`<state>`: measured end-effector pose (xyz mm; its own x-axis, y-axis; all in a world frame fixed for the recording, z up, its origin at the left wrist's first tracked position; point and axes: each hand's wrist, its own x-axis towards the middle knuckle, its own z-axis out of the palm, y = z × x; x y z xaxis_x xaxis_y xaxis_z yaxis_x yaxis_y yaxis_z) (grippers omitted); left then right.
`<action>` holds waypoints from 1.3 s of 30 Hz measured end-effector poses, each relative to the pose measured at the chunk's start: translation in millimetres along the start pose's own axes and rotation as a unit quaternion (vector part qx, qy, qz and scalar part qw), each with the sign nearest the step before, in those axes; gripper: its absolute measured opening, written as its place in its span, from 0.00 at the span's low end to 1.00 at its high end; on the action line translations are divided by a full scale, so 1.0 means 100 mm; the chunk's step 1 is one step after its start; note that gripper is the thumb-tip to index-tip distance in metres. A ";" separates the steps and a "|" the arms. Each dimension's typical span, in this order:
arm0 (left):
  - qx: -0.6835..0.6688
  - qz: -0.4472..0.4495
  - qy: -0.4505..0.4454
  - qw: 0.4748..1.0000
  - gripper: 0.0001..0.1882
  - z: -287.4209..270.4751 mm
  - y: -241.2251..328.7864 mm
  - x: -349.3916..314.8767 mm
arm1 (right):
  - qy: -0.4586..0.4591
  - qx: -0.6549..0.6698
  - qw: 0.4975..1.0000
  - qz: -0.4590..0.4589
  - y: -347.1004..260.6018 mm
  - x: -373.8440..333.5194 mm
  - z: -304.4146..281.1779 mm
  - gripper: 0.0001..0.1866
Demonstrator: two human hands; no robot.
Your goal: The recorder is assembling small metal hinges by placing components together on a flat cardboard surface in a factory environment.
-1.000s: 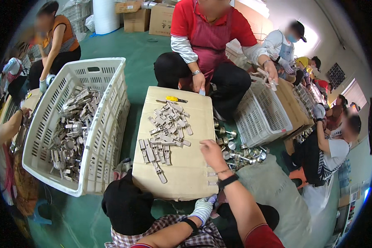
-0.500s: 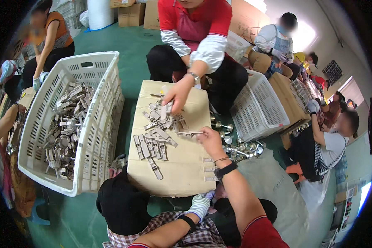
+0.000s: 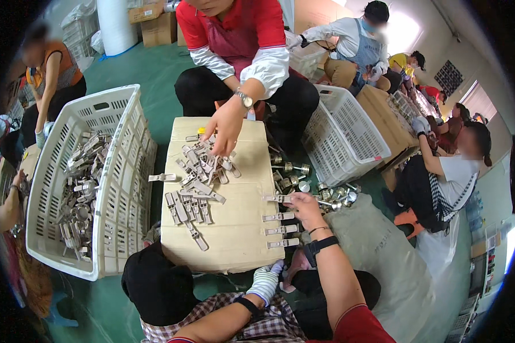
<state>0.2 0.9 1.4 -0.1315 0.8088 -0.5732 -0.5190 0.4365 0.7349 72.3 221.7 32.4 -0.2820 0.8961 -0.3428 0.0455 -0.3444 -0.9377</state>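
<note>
My bare right hand (image 3: 306,209), with a dark watch on its wrist, pinches one end of a flat metal clip (image 3: 278,199) at the right edge of a cardboard-topped work surface (image 3: 240,240). Just below it, three similar clips (image 3: 281,230) lie in a column, their ends over that edge. Down by the near edge is my left hand (image 3: 265,283) in a striped glove; its fingers are partly hidden, and I cannot see a grip. A loose heap of clips (image 3: 197,188) covers the left middle. One lone clip (image 3: 162,178) overhangs the left edge.
A co-worker's hand (image 3: 226,128) reaches over the heap from across. On the left stands a white crate (image 3: 133,188) full of metal parts. Round metal fittings (image 3: 337,196) lie beyond my right hand, near a greyish sack (image 3: 377,251). Another white crate (image 3: 349,137) stands far right.
My right hand has carried its clip from beside the heap to the right edge, above the column. A lone clip now lies on the left edge. The whole view has shifted slightly.
</note>
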 end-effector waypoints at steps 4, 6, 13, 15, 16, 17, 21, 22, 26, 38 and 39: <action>0.018 -0.004 0.015 1.000 0.16 -0.06 0.02 -0.01 | -0.020 -0.018 0.999 0.043 -0.08 -0.04 0.16 0.11; 0.022 0.031 0.018 0.999 0.16 -0.06 -0.05 0.01 | -0.040 -0.030 0.998 0.049 -0.07 -0.02 0.17 0.11; 0.002 -0.048 -0.001 0.999 0.17 -0.02 0.10 -0.06 | -0.064 -0.031 0.997 0.040 0.07 0.12 0.05 0.11; 0.005 -0.060 0.004 0.998 0.17 -0.03 0.11 -0.07 | -0.062 -0.037 0.997 0.041 0.05 0.11 0.07 0.11; 0.007 -0.065 0.005 0.998 0.17 -0.02 0.13 -0.07 | -0.061 -0.051 0.996 0.042 0.03 0.11 0.08 0.11; 0.004 -0.043 0.009 0.999 0.15 -0.02 0.12 -0.06 | -0.060 -0.065 0.995 0.043 0.02 0.11 0.08 0.11; 0.005 -0.012 0.018 1.000 0.12 0.01 0.14 -0.09 | -0.059 -0.051 0.996 0.046 -0.01 0.11 0.08 0.11; 0.007 -0.018 0.019 1.000 0.12 0.01 0.17 -0.10 | -0.057 -0.052 0.996 0.047 -0.03 0.10 0.09 0.11; 0.018 0.000 0.024 1.000 0.14 -0.02 0.13 -0.07 | -0.072 -0.067 0.994 0.042 -0.05 0.11 0.11 0.11; 0.071 0.019 0.028 0.997 0.17 -0.05 0.02 -0.01 | -0.071 -0.081 0.993 0.051 0.01 0.16 0.07 0.12; 0.067 0.020 0.024 0.997 0.17 -0.05 0.00 0.00 | -0.068 -0.086 0.993 0.049 0.02 0.17 0.06 0.12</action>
<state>-4.4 -1.5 -0.3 -0.1915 0.8084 -0.5566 -0.3952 0.4555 0.7977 62.0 234.3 25.3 -0.3939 0.8109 -0.4328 0.2383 -0.3647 -0.9001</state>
